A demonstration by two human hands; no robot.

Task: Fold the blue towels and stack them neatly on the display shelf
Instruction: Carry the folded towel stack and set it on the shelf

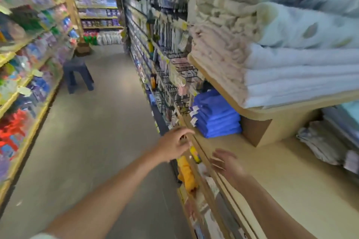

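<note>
A stack of folded blue towels (217,117) with white tags lies on the tan display shelf (272,165), tucked under the upper shelf at its far left end. My left hand (174,144) hovers at the shelf's front edge just short of the stack, fingers loosely curled and holding nothing. My right hand (226,162) is over the shelf's front lip, fingers spread and empty. Both hands are blurred by motion.
The upper shelf (258,111) carries stacks of white, beige and pale blue towels. Grey folded cloth (322,142) lies at the right of the display shelf. Yellow items (187,173) sit on a lower shelf. A dark plastic stool (77,72) stands in the aisle.
</note>
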